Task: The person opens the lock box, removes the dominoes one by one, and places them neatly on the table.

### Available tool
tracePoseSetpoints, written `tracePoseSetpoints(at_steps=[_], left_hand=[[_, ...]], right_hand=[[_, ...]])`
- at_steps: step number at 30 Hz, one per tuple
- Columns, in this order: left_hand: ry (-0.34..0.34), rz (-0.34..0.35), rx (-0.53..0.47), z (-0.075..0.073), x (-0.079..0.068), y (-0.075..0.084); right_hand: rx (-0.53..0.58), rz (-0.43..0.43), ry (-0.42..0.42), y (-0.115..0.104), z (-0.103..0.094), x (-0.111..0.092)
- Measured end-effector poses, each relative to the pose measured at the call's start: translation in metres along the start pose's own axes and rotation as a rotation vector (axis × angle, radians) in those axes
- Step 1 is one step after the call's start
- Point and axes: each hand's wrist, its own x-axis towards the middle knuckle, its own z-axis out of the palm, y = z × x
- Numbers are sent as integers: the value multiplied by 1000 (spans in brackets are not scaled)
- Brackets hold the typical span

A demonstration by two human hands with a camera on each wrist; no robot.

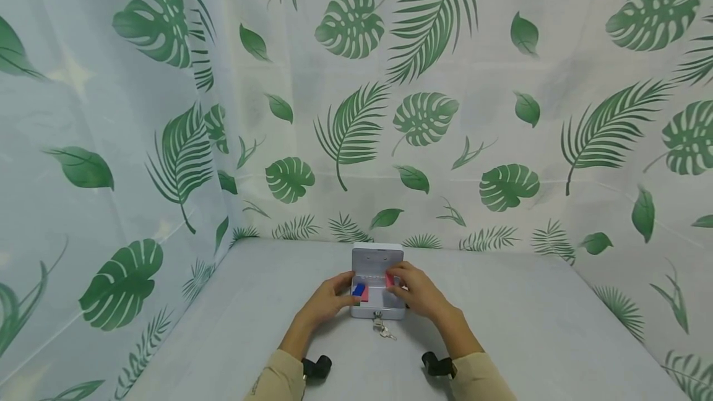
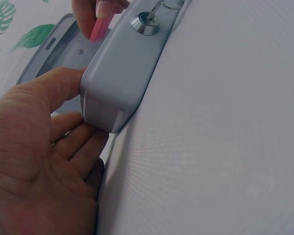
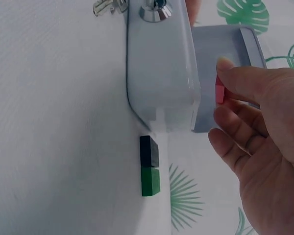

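Observation:
A grey metal cash box [image 1: 364,312] stands on the table with its lid [image 1: 377,257] raised. My left hand [image 1: 327,299] holds the box at its left side, thumb at the rim and fingers against the outer wall [image 2: 103,115]. A pinkish-red block [image 3: 219,92] is pinched between the thumb and fingers of my right hand [image 1: 419,291], over the box's right part. Inside the box at left lie a blue block [image 1: 359,289] and another pinkish-red block [image 1: 365,295].
A key sits in the front lock [image 2: 145,23], with more keys [image 1: 385,330] hanging from it. Beside the box's right side, a black block [image 3: 148,151] and a green block [image 3: 150,181] lie end to end. Leaf-printed curtains [image 1: 356,203] stand behind and at the sides.

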Motion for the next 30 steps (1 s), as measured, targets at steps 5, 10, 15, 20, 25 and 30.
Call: tracePoseSetpoints(at_steps=[5,10,15,20,25,30], left_hand=[[2,-10,10,0,0,1],[5,-2,17,0,0,0],[11,-10,28,0,0,0],[14,-10,24,0,0,2],[16,-20,19,1,-1,2],[20,-28,33,2,-1,1]], right_hand=[[-28,-6,1,5,-3,-2],[-41,-26,32,9,-7,-4],[-32,5,32,12,-11,-6],[-7,59,14,14,-16,-7],[-3,68,18,19,-18,-9],[4,90,14,24,-18,-10]])
